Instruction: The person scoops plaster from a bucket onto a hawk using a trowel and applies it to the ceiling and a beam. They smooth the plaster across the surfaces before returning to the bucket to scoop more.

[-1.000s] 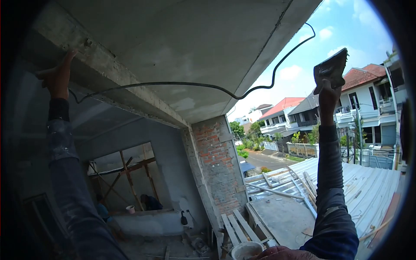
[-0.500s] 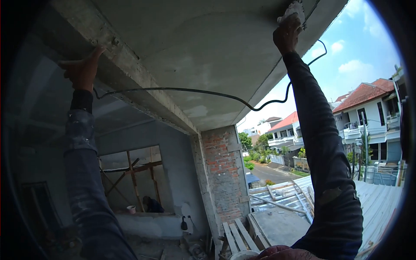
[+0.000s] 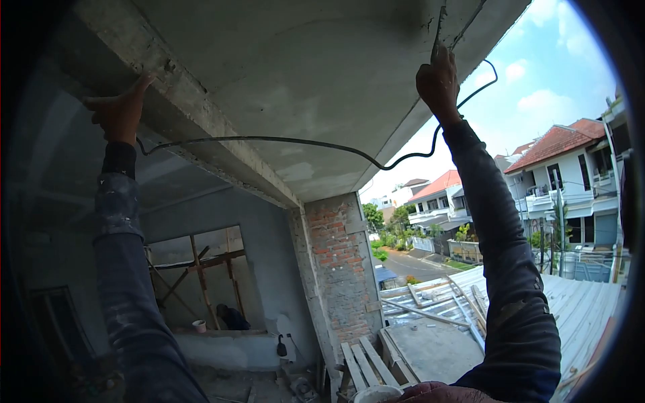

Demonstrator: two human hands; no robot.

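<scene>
My left hand is raised against the lower edge of a rough concrete beam, thumb and fingers spread apart; it holds no tool. Up at the ceiling slab, near its outer edge, my right hand is closed around what looks like a plastering trowel. The trowel shows nearly edge-on as a thin strip, and its handle is hidden in my fist. Close to the right hand, a dark groove runs along the slab. A black cable hangs in a loose curve between my arms.
A brick column stands ahead under the beam. Planks and a pail are below me. Corrugated roofing with loose timber lies at lower right. Inside, a person is beyond a wall opening with wooden props.
My right hand has come down slightly, and the trowel has turned from its broad whitish face to edge-on. The left hand keeps its place on the beam; the view shifts slightly.
</scene>
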